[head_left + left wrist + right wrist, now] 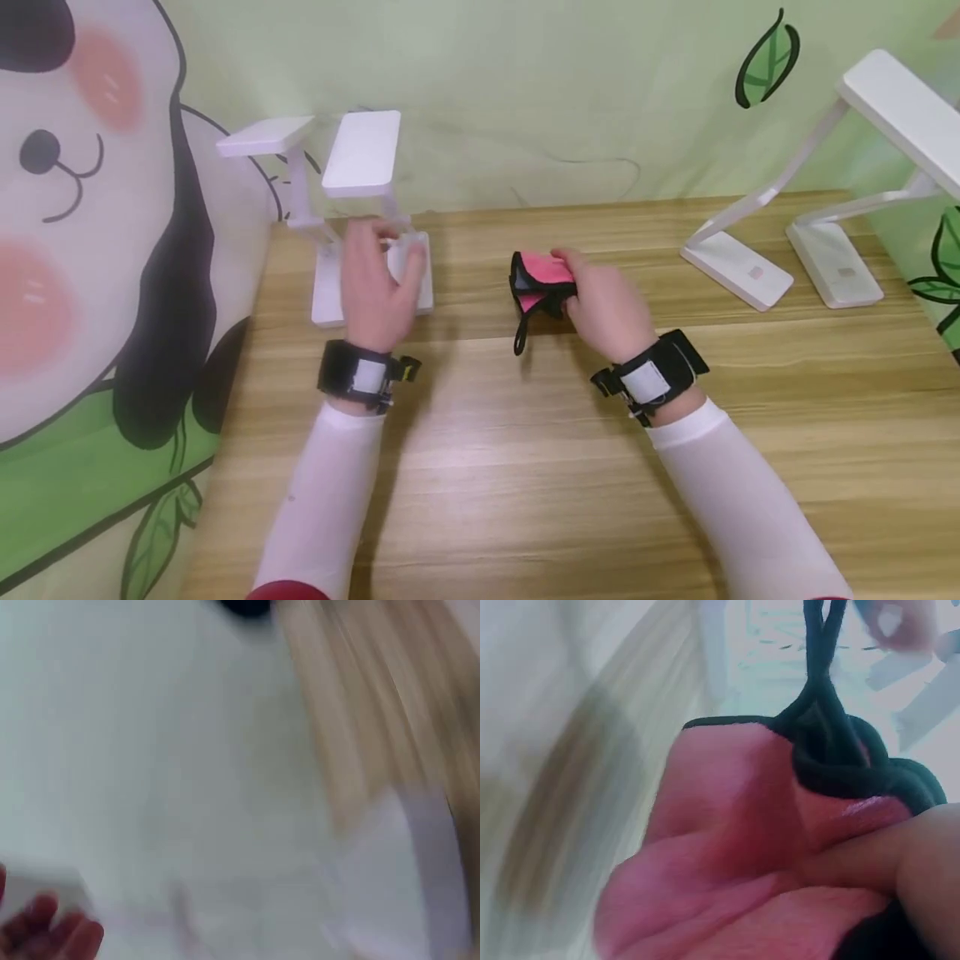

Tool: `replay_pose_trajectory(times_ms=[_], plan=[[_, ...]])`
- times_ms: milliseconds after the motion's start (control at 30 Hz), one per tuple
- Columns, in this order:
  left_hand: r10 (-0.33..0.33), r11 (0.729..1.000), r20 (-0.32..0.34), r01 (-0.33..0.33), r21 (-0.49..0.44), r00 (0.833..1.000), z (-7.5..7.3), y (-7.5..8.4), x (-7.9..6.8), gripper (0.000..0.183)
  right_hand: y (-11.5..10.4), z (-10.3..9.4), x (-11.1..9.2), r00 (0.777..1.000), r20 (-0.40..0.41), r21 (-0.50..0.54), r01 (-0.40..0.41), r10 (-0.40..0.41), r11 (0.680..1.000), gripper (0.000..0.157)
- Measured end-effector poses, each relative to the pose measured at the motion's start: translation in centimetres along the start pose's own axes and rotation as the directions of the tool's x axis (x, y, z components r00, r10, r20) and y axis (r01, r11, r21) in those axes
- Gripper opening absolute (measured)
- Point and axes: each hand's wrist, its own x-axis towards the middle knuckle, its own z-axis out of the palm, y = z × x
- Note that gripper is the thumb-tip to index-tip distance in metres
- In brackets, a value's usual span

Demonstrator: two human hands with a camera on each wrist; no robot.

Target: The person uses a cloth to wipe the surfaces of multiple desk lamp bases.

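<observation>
My right hand (611, 308) pinches a folded pink cloth (546, 268) with black edging, above the middle of the table. A black loop (521, 335) hangs from the cloth; in the right wrist view the cloth (720, 795) fills much of the picture. My left hand (378, 292) is over the bases of two white desk lamps on the left, thumb and fingers spread apart, nothing visible in its grasp. It partly hides the lamp bases (327, 287), so contact cannot be told. Blurred fingertips (56, 934) show in the left wrist view.
Two more white desk lamps stand at the right, their bases (738, 271) on the wooden table (510, 467). The left pair's lamp heads (363, 150) rise close to the green wall (525, 83). A panda picture (90, 208) covers the left wall.
</observation>
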Motion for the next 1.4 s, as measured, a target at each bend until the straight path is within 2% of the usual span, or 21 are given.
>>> replay_pose_trajectory(times_ms=[67, 133, 200, 233, 300, 333, 400, 500, 567, 667, 733, 800, 900, 967, 1033, 1067, 1133, 1200, 1267, 1333, 1400], plan=[[0.137, 0.99, 0.126, -0.138, -0.008, 0.983, 1.2, 2.6, -0.4, 0.055, -0.1, 0.2, 1.2, 0.999, -0.031, -0.046, 0.014, -0.015, 0.999, 0.054], [0.202, 0.977, 0.306, -0.212, -0.001, 0.93, 2.7, 4.7, -0.6, 0.075, -0.3, 0.6, 2.3, 0.997, -0.06, -0.093, 0.04, -0.046, 0.995, 0.044], [0.187, 0.97, 0.472, -0.239, 0.053, 0.862, 4.3, 6.1, -0.9, 0.089, -0.7, 1.1, 3.0, 0.993, -0.084, -0.159, 0.072, -0.086, 0.985, 0.031], [0.169, 0.964, 0.527, -0.251, 0.087, 0.833, 5.1, 6.5, -1.0, 0.093, -0.9, 1.4, 3.3, 0.99, -0.096, -0.189, 0.087, -0.106, 0.978, 0.022], [0.104, 0.952, 0.592, -0.252, 0.173, 0.799, 6.4, 6.8, -1.1, 0.097, -1.5, 1.8, 3.6, 0.981, -0.13, -0.232, 0.114, -0.147, 0.966, 0.004], [0.073, 0.948, 0.604, -0.243, 0.206, 0.794, 6.9, 6.8, -1.0, 0.096, -1.7, 2.0, 3.6, 0.975, -0.146, -0.248, 0.126, -0.165, 0.961, 0.01], [0.021, 0.94, 0.591, -0.217, 0.262, 0.806, 7.8, 6.6, -0.9, 0.092, -2.2, 2.2, 3.6, 0.965, -0.173, -0.264, 0.147, -0.197, 0.953, 0.022], [-0.021, 0.934, 0.56, -0.183, 0.306, 0.828, 8.3, 6.1, -0.6, 0.084, -2.7, 2.4, 3.5, 0.956, -0.191, -0.261, 0.167, -0.221, 0.951, 0.025], [-0.029, 0.93, 0.554, -0.181, 0.319, 0.832, 8.3, 5.9, -0.4, 0.077, -2.8, 2.4, 3.4, 0.956, -0.181, -0.249, 0.18, -0.229, 0.952, 0.022], [-0.018, 0.93, 0.569, -0.194, 0.311, 0.822, 8.1, 5.6, -0.2, 0.067, -2.4, 2.3, 3.3, 0.953, -0.138, -0.206, 0.239, -0.27, 0.949, 0.016], [-0.011, 0.928, 0.579, -0.208, 0.31, 0.815, 7.9, 5.5, -0.1, 0.062, -1.3, 1.9, 3.3, 0.939, -0.079, -0.121, 0.323, -0.333, 0.939, 0.016], [-0.012, 0.928, 0.586, -0.21, 0.309, 0.81, 7.6, 5.4, 0.0, 0.058, 0.5, 1.4, 2.8, 0.924, -0.023, -0.019, 0.381, -0.382, 0.924, 0.036], [-0.036, 0.933, 0.58, -0.18, 0.311, 0.814, 7.2, 5.2, 0.1, 0.052, 4.6, 0.2, 1.4, 0.93, -0.028, 0.081, 0.367, -0.366, 0.927, 0.053], [-0.05, 0.941, 0.555, -0.147, 0.304, 0.83, 6.7, 5.0, 0.2, 0.047, 7.7, -0.8, 0.4, 0.954, -0.122, 0.076, 0.286, -0.275, 0.955, 0.048], [-0.053, 0.953, 0.52, -0.113, 0.282, 0.852, 6.2, 4.8, 0.3, 0.041, 11.0, -1.9, -0.5, 0.965, -0.228, 0.071, 0.151, -0.131, 0.986, 0.038], [-0.049, 0.958, 0.501, -0.101, 0.267, 0.864, 6.0, 4.7, 0.3, 0.039, 12.7, -2.5, -0.7, 0.96, -0.274, 0.079, 0.078, -0.053, 0.994, 0.034], [-0.033, 0.967, 0.467, -0.09, 0.239, 0.884, 5.6, 4.6, 0.4, 0.038, 15.9, -3.7, -1.1, 0.944, -0.3, 0.125, -0.105, 0.139, 0.987, 0.036], [-0.02, 0.973, 0.449, -0.087, 0.216, 0.893, 5.3, 4.7, 0.6, 0.037, 18.9, -4.8, -1.1, 0.916, -0.253, 0.195, -0.268, 0.312, 0.944, 0.042], [-0.005, 0.974, 0.447, -0.096, 0.204, 0.895, 5.1, 4.8, 0.6, 0.037, 21.5, -5.6, -0.8, 0.878, -0.19, 0.301, -0.373, 0.438, 0.878, 0.048], [0.006, 0.975, 0.457, -0.106, 0.194, 0.889, 5.0, 4.9, 0.5, 0.038, 23.4, -6.2, -0.3, 0.854, -0.126, 0.376, -0.43, 0.505, 0.821, 0.053], [0.015, 0.977, 0.474, -0.115, 0.182, 0.881, 5.0, 4.9, 0.4, 0.038, 24.5, -6.6, 0.3, 0.846, -0.101, 0.433, -0.436, 0.523, 0.789, 0.056]])
